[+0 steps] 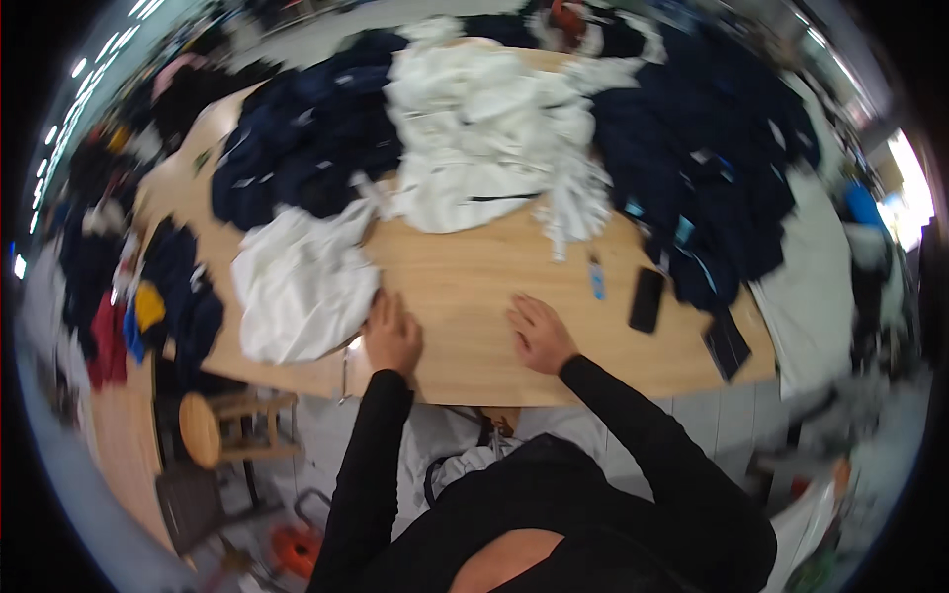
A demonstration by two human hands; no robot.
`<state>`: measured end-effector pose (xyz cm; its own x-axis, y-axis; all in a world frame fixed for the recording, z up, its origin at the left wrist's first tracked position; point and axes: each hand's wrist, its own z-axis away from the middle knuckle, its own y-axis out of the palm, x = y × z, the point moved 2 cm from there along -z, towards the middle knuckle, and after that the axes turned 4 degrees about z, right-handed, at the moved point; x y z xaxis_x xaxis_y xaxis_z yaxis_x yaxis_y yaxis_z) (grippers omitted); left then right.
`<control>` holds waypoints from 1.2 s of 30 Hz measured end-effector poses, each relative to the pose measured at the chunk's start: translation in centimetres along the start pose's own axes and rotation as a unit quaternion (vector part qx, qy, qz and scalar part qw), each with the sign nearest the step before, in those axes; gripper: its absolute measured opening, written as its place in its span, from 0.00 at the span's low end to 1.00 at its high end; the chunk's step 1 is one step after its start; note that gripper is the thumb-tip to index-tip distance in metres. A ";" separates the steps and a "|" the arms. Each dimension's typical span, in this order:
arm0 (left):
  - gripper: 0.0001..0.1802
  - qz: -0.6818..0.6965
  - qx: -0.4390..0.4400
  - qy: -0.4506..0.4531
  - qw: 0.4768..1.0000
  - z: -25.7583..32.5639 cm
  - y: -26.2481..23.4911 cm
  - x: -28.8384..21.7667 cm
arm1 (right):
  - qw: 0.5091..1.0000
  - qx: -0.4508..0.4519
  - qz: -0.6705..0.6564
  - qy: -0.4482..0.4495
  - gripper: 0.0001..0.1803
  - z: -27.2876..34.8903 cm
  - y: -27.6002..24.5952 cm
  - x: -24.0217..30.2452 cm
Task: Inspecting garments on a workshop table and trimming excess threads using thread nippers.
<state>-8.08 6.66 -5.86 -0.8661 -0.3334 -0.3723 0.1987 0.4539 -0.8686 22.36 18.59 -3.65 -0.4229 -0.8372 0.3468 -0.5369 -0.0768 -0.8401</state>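
Note:
My left hand (393,338) rests by the right edge of a crumpled white garment (308,287). Its fingers are stretched out and hold nothing; whether the fingertips touch the cloth, I cannot tell. Over the bare wood, my right hand (540,336) lies with fingers extended and nothing in its grasp. Both are near the front edge of the wooden table (465,296). Beyond them rises a big heap of white garments (474,128), with a bundle of white strips (575,203) at its right side.
Dark navy garments are piled at the far left (311,138) and on the right (702,148). A small blue item (596,279), a black phone (647,299) and a dark flat piece (727,346) lie to the right. A wooden stool (203,431) stands at lower left.

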 end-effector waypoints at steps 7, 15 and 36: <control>0.30 -0.004 0.014 0.035 0.999 1.3 1.5 0.3 | 0.999 -0.036 0.011 0.026 0.24 2.9 0.5 -0.1; 0.57 0.034 0.297 0.056 0.953 11.7 -1.2 -2.3 | 0.998 -0.030 0.025 0.054 0.22 3.3 0.5 0.9; 0.74 -0.007 0.511 0.037 0.859 22.3 3.7 -2.3 | 0.939 -0.080 0.141 0.302 0.26 11.7 -3.0 0.2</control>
<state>4.85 -9.31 -15.55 -0.8909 -0.2628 -0.3703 0.4541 -0.5249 -0.7200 32.41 12.34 -5.97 -0.8760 -0.3481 0.3339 -0.4236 0.2241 -0.8777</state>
